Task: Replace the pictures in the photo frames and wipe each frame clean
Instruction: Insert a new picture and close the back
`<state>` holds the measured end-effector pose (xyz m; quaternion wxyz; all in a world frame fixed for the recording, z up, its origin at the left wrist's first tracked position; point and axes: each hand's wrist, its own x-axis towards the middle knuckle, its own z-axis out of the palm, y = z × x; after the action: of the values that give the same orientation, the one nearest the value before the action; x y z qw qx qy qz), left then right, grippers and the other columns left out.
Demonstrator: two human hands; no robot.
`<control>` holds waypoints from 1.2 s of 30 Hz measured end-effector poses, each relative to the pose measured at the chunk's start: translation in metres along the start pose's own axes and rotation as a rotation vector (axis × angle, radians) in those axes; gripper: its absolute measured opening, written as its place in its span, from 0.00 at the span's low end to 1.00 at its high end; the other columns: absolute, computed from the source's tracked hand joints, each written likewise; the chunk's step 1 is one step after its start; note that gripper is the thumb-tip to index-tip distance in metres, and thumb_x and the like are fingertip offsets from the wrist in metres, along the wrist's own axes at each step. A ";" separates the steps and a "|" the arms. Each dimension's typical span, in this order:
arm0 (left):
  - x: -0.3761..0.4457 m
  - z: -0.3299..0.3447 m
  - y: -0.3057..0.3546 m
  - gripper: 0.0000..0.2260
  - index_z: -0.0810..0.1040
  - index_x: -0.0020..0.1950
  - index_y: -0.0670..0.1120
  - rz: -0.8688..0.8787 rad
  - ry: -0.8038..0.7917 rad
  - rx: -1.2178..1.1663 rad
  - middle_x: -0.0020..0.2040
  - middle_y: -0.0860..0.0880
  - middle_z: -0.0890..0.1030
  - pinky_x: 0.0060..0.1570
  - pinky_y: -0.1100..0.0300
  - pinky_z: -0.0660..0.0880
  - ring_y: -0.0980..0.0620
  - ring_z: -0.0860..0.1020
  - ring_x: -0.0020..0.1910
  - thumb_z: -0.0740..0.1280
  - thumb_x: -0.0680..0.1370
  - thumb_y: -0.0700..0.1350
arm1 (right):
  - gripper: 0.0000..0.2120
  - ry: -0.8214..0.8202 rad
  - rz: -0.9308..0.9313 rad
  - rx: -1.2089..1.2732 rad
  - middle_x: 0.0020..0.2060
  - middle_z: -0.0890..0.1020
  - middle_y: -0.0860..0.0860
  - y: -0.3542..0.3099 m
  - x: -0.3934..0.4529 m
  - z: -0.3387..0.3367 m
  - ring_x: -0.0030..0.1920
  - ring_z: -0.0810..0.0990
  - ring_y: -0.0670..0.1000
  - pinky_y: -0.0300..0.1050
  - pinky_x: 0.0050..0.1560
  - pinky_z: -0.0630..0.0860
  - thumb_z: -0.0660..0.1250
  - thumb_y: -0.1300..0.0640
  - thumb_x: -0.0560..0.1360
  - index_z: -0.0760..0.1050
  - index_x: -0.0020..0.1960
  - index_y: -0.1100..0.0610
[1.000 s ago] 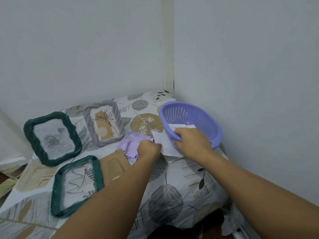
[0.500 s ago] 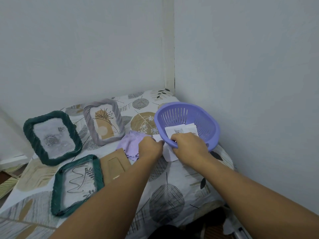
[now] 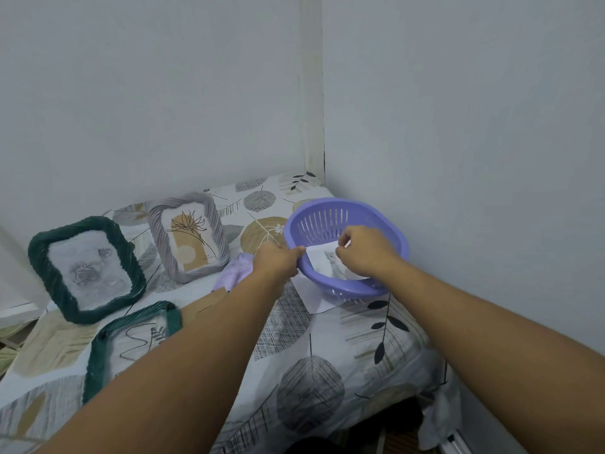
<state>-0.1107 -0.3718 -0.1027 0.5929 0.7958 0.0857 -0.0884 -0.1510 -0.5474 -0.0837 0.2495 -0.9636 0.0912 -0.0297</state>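
A purple slotted basket stands tilted at the right of the leaf-patterned table, with my left hand gripping its near-left rim. Inside it, my right hand pinches a white picture of a cat. Another white sheet pokes out from under the basket. At the left a dark green frame holds a grey rose picture. Beside it a grey frame shows a flower drawing. A second green frame lies flat near me, partly behind my left forearm.
A lilac cloth and a brown cardboard backing lie between the frames and the basket, mostly behind my left arm. Grey walls meet in a corner just behind the table. The table's front edge drops off below the basket.
My right hand has moved from the basket's near rim into the basket and taken hold of the cat picture. My left hand has shifted from the cloth to the basket's rim, and the basket is tilted up.
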 end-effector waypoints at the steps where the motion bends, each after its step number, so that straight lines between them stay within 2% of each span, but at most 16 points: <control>1: 0.001 0.001 0.001 0.12 0.76 0.40 0.39 -0.015 -0.001 0.000 0.30 0.44 0.74 0.26 0.62 0.64 0.50 0.69 0.25 0.72 0.80 0.43 | 0.10 -0.036 0.011 -0.056 0.54 0.81 0.52 0.003 0.006 0.001 0.51 0.78 0.55 0.47 0.46 0.74 0.66 0.54 0.80 0.77 0.59 0.55; 3: 0.003 0.001 0.002 0.13 0.75 0.39 0.39 -0.032 -0.008 -0.002 0.29 0.44 0.73 0.25 0.62 0.64 0.50 0.68 0.24 0.73 0.80 0.42 | 0.13 -0.097 0.042 -0.139 0.56 0.80 0.54 0.006 0.015 0.005 0.54 0.78 0.57 0.46 0.46 0.73 0.68 0.54 0.79 0.76 0.61 0.57; 7: 0.006 0.000 0.003 0.11 0.77 0.42 0.38 -0.026 0.003 0.021 0.29 0.44 0.73 0.27 0.62 0.65 0.50 0.67 0.24 0.75 0.78 0.42 | 0.15 -0.214 0.132 -0.217 0.51 0.79 0.53 0.009 0.022 0.014 0.49 0.77 0.56 0.47 0.46 0.75 0.72 0.54 0.76 0.74 0.59 0.57; 11: 0.005 -0.001 0.000 0.11 0.77 0.45 0.37 0.010 0.003 0.018 0.30 0.44 0.73 0.28 0.60 0.64 0.50 0.66 0.25 0.75 0.78 0.42 | 0.28 -0.269 0.195 -0.220 0.51 0.76 0.53 0.005 0.024 0.018 0.53 0.78 0.58 0.52 0.55 0.80 0.76 0.53 0.71 0.69 0.66 0.58; 17: 0.006 -0.001 -0.001 0.11 0.77 0.45 0.37 0.036 0.013 0.048 0.31 0.43 0.73 0.29 0.60 0.64 0.49 0.67 0.26 0.76 0.77 0.43 | 0.36 -0.262 0.263 -0.187 0.52 0.77 0.56 0.003 0.024 0.017 0.49 0.77 0.57 0.52 0.50 0.79 0.74 0.59 0.73 0.61 0.75 0.60; 19: 0.006 -0.001 -0.001 0.11 0.77 0.45 0.38 0.034 0.012 0.052 0.32 0.43 0.73 0.29 0.60 0.64 0.49 0.67 0.27 0.75 0.78 0.43 | 0.29 -0.250 0.262 -0.176 0.45 0.76 0.55 0.003 0.024 0.016 0.41 0.77 0.55 0.50 0.40 0.77 0.72 0.62 0.73 0.65 0.71 0.60; 21: 0.006 -0.001 -0.001 0.12 0.76 0.44 0.38 0.030 0.008 0.056 0.32 0.43 0.73 0.30 0.60 0.64 0.49 0.67 0.27 0.75 0.78 0.43 | 0.15 -0.225 0.240 -0.160 0.41 0.75 0.55 0.006 0.024 0.016 0.37 0.76 0.54 0.49 0.35 0.76 0.68 0.65 0.75 0.71 0.61 0.61; 23: 0.006 -0.002 -0.002 0.12 0.75 0.44 0.39 0.027 0.005 0.053 0.32 0.43 0.73 0.29 0.60 0.64 0.49 0.66 0.27 0.75 0.78 0.43 | 0.04 -0.179 0.217 -0.138 0.41 0.76 0.55 0.008 0.024 0.017 0.36 0.77 0.54 0.48 0.34 0.77 0.63 0.65 0.76 0.72 0.48 0.58; 25: 0.005 -0.002 -0.002 0.13 0.75 0.42 0.39 0.027 0.009 0.052 0.32 0.43 0.73 0.29 0.60 0.63 0.49 0.66 0.27 0.76 0.78 0.43 | 0.05 -0.143 0.185 -0.121 0.41 0.77 0.54 0.008 0.022 0.017 0.35 0.77 0.54 0.45 0.32 0.74 0.60 0.65 0.75 0.70 0.42 0.57; 28: 0.004 -0.001 -0.002 0.15 0.72 0.37 0.41 0.038 0.016 0.052 0.31 0.43 0.72 0.30 0.59 0.63 0.49 0.65 0.26 0.76 0.77 0.43 | 0.04 -0.103 0.151 -0.072 0.42 0.78 0.53 0.009 0.020 0.017 0.40 0.77 0.55 0.44 0.37 0.72 0.61 0.62 0.76 0.74 0.46 0.57; 30: 0.002 0.000 0.001 0.17 0.71 0.35 0.42 0.053 0.023 0.065 0.32 0.43 0.73 0.33 0.57 0.66 0.48 0.67 0.27 0.75 0.78 0.43 | 0.03 -0.049 0.120 -0.027 0.44 0.79 0.53 0.008 0.019 0.016 0.44 0.78 0.57 0.45 0.37 0.69 0.61 0.60 0.77 0.73 0.47 0.56; 33: -0.003 0.002 0.003 0.13 0.73 0.42 0.44 0.096 0.066 0.123 0.37 0.45 0.77 0.42 0.52 0.73 0.46 0.74 0.35 0.75 0.78 0.46 | 0.05 0.073 0.043 0.008 0.44 0.79 0.53 0.005 0.014 0.014 0.45 0.77 0.58 0.47 0.35 0.67 0.60 0.58 0.79 0.72 0.46 0.57; 36: -0.009 0.002 0.002 0.14 0.71 0.54 0.46 0.164 0.118 0.136 0.47 0.44 0.80 0.47 0.48 0.77 0.42 0.80 0.45 0.74 0.79 0.49 | 0.07 0.219 -0.048 0.004 0.43 0.79 0.52 -0.005 0.005 0.013 0.45 0.77 0.57 0.50 0.38 0.72 0.61 0.56 0.80 0.74 0.45 0.57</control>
<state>-0.1187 -0.3743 -0.0994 0.5367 0.8423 0.0489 0.0018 -0.1440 -0.5376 -0.0922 0.2390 -0.9561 0.0948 -0.1407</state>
